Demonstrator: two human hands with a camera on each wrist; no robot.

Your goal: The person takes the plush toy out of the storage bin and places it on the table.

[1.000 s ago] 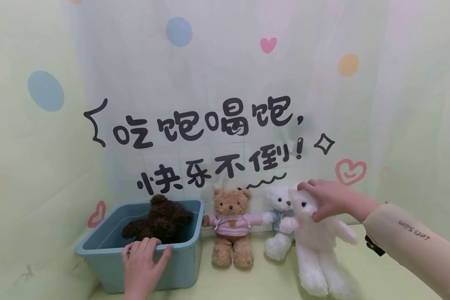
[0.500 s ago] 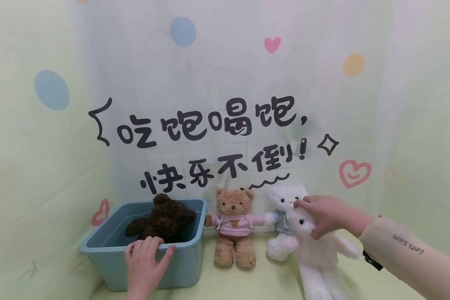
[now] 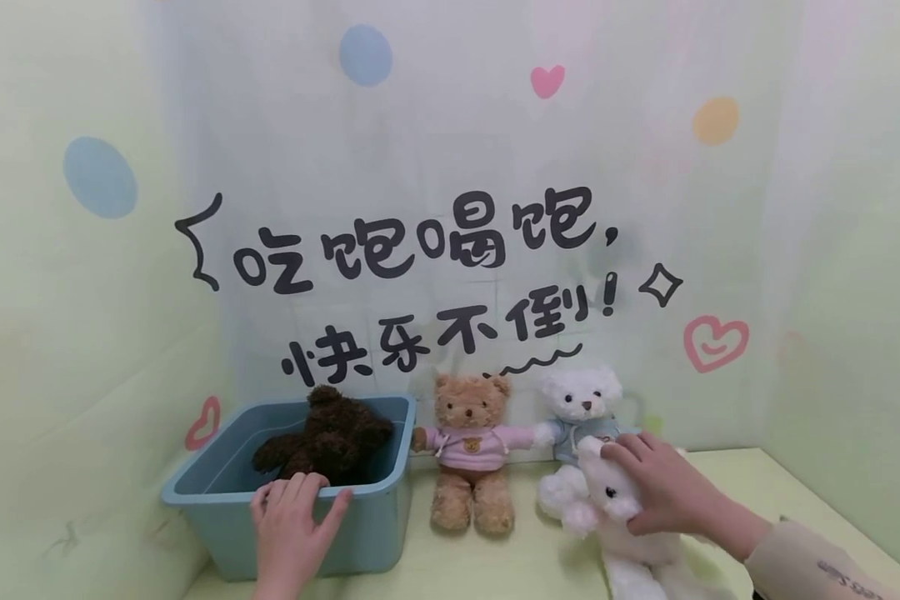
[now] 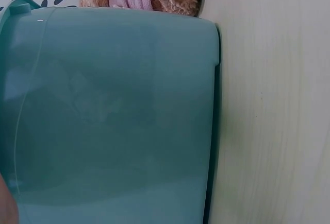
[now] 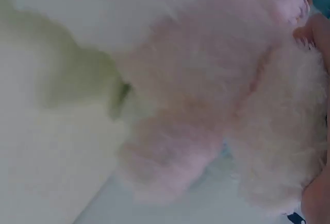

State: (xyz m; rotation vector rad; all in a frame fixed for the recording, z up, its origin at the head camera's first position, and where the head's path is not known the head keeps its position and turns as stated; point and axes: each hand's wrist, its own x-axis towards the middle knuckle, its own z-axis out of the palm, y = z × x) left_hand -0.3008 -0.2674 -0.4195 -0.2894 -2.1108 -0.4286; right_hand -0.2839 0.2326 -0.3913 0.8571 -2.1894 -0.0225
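Observation:
My left hand [image 3: 292,521] holds the near rim of a blue plastic bin [image 3: 345,533], its fingers over the edge. Inside the bin, a dark brown plush bear [image 3: 337,437] leans against the right side. By the head, my right hand [image 3: 671,483] grips a white plush toy [image 3: 613,492] with one dark eye showing. Close up in the right wrist view, the toy's fur [image 5: 206,64] is blurred and tinted pinkish. Directly behind it sits a white teddy bear in a blue hoodie [image 3: 579,400], partly covered by the toy.
A light brown teddy bear in a pink hoodie [image 3: 468,450] sits between the bin and the white bears. All stand on a pale yellow-green tabletop [image 3: 528,562]. Behind hangs a printed cloth backdrop [image 3: 450,150] with dark lettering, dots and hearts.
My right hand has lowered the white plush toy toward me, uncovering more of the bear in the blue hoodie. My left hand has stayed on the bin's rim. The head view has shifted slightly.

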